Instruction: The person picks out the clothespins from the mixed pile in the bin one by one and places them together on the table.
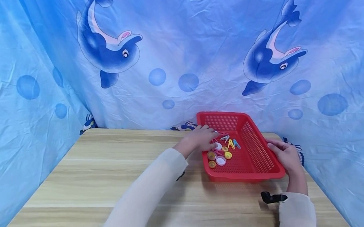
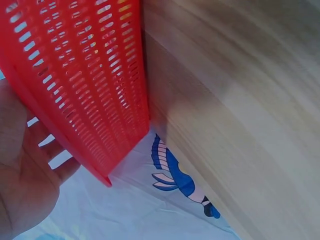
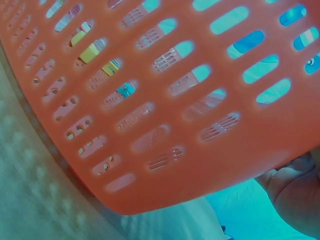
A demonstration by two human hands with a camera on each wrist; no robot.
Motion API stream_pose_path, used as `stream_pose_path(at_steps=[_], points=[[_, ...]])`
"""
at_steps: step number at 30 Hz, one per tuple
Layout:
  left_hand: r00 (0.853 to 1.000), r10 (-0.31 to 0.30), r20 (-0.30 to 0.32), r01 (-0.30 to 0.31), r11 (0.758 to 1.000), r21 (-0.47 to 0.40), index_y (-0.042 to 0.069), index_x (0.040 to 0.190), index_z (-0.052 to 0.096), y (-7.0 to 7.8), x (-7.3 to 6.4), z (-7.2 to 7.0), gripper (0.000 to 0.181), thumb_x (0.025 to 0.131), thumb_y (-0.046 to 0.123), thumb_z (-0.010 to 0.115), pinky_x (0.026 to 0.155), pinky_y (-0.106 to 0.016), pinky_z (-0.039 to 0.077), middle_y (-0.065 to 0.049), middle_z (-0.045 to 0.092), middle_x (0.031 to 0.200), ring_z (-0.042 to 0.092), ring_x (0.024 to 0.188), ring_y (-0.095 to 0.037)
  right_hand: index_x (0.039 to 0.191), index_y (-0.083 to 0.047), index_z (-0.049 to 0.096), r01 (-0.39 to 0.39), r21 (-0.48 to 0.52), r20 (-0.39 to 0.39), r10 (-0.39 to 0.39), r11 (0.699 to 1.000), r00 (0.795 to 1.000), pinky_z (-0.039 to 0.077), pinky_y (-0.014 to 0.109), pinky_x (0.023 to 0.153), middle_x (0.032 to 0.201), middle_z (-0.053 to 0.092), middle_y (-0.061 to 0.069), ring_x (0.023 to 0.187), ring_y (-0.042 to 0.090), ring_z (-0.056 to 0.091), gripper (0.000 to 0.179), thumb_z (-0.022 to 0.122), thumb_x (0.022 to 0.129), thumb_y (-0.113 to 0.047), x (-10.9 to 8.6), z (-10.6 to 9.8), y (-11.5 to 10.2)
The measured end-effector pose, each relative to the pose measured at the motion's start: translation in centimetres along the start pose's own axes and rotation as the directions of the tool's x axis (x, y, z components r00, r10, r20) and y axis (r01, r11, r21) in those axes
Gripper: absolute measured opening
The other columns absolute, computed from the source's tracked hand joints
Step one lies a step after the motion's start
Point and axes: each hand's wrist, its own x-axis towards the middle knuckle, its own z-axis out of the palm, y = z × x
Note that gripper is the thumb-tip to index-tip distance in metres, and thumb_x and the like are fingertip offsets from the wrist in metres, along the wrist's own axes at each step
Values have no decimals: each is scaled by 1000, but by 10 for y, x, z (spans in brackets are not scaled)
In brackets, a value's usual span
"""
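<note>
A red plastic basket [image 1: 247, 175] with slotted walls stands at the right of the wooden table. My right hand [image 1: 287, 155] grips its right rim, thumb on top; in the right wrist view that hand [image 3: 297, 195] shows at the rim's edge. My left hand [image 1: 199, 138] reaches over the left rim, fingers loosely spread above the contents. Whether its fingertips touch anything is hidden. Along the basket's left side lie a white cap [image 1: 221, 161], several yellow caps [image 1: 228, 155], a yellow clothespin [image 1: 231, 144], a blue clothespin [image 1: 236, 144], a grey-white clothespin [image 1: 225, 138] and pink pieces partly covered.
The wooden table [image 1: 111, 169] stretches out to the left. Behind it hangs a blue curtain [image 1: 173, 43] printed with dolphins, close to the basket's back edge. A black strap end [image 1: 272, 197] sticks out at the right sleeve.
</note>
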Motion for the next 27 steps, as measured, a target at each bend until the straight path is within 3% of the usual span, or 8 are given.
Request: stream_pose_path(at_steps=[8,15,22,27], points=[[999,6,52,-4,999,-45,29,156,45,9,24,-3,69,94,46,71,123,-51,23,-1,47,157,33,150,-26,149,-13,55,6,-6,-10,-6,1000,1000,61,32,76,130,59,12,91,9,69,66,61,98,-54,2,-4,1],[995,-1,101,4,1000,-22,27,151,53,15,41,3,60,95,41,70,116,-49,38,1,54,150,45,143,-21,149,-10,53,14,-3,-2,-14,1000,1000,61,34,75,133,59,21,88,11,71,65,61,100,-50,1,-3,-3],[986,-86,145,98,992,-78,32,150,52,20,56,3,72,85,38,83,109,-46,47,4,56,144,52,128,-21,149,-10,54,13,-15,-20,-14,1000,1000,61,33,76,134,58,21,89,11,70,63,60,100,-50,-1,-5,-5],[968,-151,198,189,963,-192,36,154,46,17,62,5,84,81,36,87,109,-50,47,6,50,150,45,138,-22,150,-12,53,-5,12,-1,5,1000,1000,61,34,78,140,55,21,93,12,70,64,61,100,-50,-2,-2,-3]])
